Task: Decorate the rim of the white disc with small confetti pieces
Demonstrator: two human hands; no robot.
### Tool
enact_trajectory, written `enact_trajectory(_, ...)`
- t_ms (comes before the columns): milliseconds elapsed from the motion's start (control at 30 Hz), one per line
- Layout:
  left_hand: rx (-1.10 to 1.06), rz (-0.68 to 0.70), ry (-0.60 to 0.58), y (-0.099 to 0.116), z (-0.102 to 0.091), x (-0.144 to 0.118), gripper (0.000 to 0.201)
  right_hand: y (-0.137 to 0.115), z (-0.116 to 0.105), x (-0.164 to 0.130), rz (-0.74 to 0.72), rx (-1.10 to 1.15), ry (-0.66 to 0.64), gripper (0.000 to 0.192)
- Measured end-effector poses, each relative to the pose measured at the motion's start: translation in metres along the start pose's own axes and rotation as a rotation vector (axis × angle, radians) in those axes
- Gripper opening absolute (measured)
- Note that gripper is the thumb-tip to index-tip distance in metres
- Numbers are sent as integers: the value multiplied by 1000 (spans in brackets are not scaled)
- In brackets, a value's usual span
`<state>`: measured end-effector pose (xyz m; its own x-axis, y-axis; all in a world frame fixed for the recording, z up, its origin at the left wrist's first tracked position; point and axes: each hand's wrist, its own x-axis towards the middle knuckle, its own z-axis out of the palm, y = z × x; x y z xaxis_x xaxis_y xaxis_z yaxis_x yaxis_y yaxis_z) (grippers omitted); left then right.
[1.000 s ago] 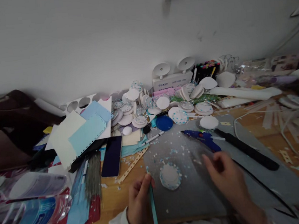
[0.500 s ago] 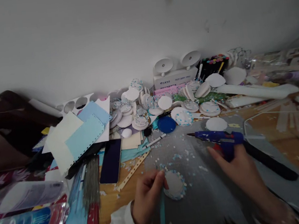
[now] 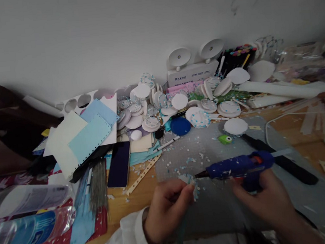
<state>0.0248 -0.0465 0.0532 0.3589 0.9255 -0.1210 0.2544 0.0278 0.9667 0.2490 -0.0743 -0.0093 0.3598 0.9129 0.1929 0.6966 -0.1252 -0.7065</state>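
The desk (image 3: 135, 201) is full of craft scraps. My left hand (image 3: 166, 208) pinches a disc (image 3: 188, 180) near me; my right hand (image 3: 266, 200) grips the glue gun (image 3: 237, 167), nozzle just beside it. Many decorated discs (image 3: 196, 113) lie far; I judge this one unfinished.

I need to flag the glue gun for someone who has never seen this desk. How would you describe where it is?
Start at the grey mat on the near middle of the wooden desk. Just above it the right hand holds the glue gun, nozzle pointing left toward the left hand. It is the only dark blue, pistol-shaped tool; the long black tool behind it lies flat on the mat.
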Motion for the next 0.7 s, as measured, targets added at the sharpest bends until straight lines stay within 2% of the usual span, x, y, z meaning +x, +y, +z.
enact_trajectory(200, 24, 19, -28, 3, 0, -5, 51, -7, -6, -1, 35, -22, -26, 22)
enact_trajectory(367, 45, 56, -23, 2, 0, -6, 49, -12, -8, 0, 20, -84, 5, 22)
enact_trajectory(700, 104, 89, -26, -1, -1, -6, 45, -7, -7, -4, -2, -167, 16, 21)
